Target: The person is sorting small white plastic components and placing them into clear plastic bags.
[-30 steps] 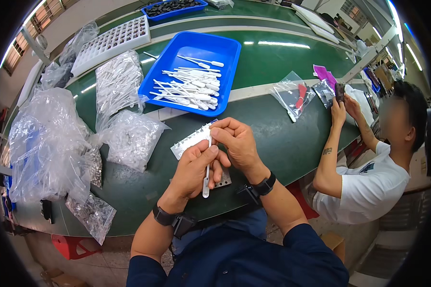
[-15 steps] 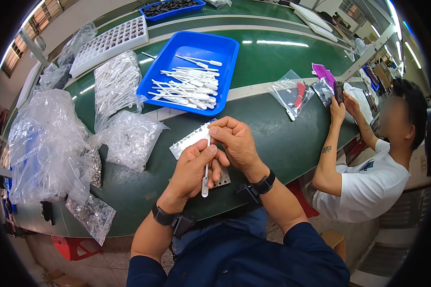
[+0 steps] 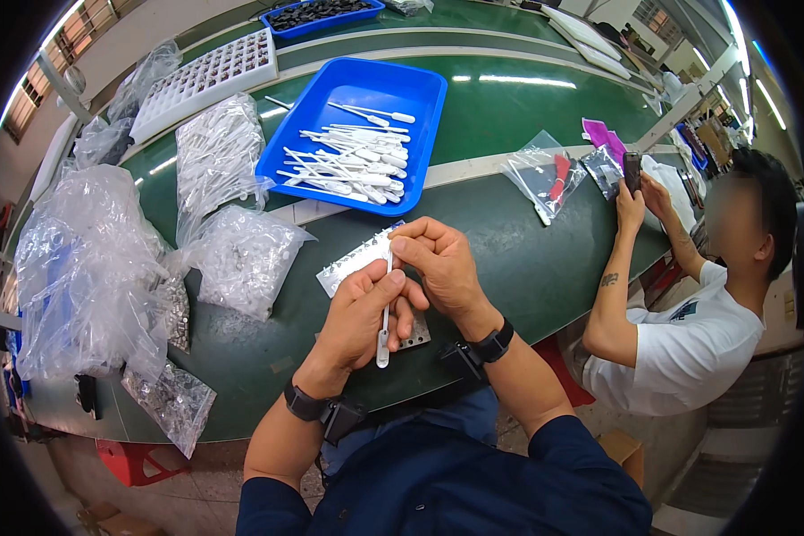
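Observation:
A thin white plastic stick with a wider, rounded end (image 3: 382, 348) stands nearly upright between my hands, wide end down. My left hand (image 3: 359, 313) closes around its middle with the thumb on top. At its upper tip, my right hand (image 3: 438, 263) pinches with thumb and forefinger; whether a small part sits there is hidden. Behind the hands lies a white sheet or plate with small metal pieces along it (image 3: 353, 268). A metal block with holes (image 3: 416, 336) is partly covered by my left fingers. Farther off, a blue tray (image 3: 424, 98) holds many similar white sticks (image 3: 357, 161).
To the left lie a bag of white sticks (image 3: 219, 147), a bag of small white parts (image 3: 246, 263), a large crumpled clear bag (image 3: 89, 277) and a bag of metal parts (image 3: 170, 402). At right, a co-worker (image 3: 688, 330) holds a dark phone-like object (image 3: 632, 170) near small bags (image 3: 545, 174).

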Motion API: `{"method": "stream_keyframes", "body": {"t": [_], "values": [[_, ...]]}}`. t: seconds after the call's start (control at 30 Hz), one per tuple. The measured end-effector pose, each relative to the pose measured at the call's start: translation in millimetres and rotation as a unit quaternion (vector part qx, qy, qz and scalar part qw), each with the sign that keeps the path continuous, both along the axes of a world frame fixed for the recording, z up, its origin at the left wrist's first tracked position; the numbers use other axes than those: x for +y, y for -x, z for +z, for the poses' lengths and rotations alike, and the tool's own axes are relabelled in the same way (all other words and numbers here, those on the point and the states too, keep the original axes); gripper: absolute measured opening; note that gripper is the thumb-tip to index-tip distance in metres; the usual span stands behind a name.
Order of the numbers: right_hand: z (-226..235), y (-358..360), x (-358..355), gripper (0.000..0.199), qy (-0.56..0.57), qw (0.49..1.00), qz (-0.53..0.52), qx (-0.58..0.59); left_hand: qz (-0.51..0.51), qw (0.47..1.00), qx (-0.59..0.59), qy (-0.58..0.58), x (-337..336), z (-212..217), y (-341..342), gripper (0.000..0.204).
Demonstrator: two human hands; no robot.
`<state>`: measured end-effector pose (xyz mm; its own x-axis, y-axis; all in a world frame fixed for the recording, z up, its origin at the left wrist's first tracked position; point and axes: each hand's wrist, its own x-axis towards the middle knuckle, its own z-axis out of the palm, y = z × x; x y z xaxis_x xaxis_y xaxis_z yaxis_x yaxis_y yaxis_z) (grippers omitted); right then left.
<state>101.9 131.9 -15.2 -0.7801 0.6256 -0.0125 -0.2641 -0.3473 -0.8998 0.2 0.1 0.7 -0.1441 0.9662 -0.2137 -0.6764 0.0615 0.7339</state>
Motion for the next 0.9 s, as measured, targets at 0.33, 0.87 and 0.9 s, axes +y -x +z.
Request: {"method": "stream_keyframes", "body": {"t": [0.33, 0.87, 0.9], "values": [[2.7, -1.1, -3.7, 0.016, -0.065, 0.997, -0.031, -0.034, 0.006, 1.000, 0.017, 0.003, -0.2, 1.6, -1.1, 0.026], [-0.1, -1.1, -2.7, 0.017, -0.071, 0.997, -0.028, -0.003, 0.005, 1.000, 0.013, 0.009, 0.0, 3.2, -1.0, 0.027], [-0.8, -0.7, -2.1, 0.017, -0.071, 0.997, -0.027, -0.002, 0.005, 1.000, 0.013, 0.009, 0.2, 3.5, -0.6, 0.027]]}}
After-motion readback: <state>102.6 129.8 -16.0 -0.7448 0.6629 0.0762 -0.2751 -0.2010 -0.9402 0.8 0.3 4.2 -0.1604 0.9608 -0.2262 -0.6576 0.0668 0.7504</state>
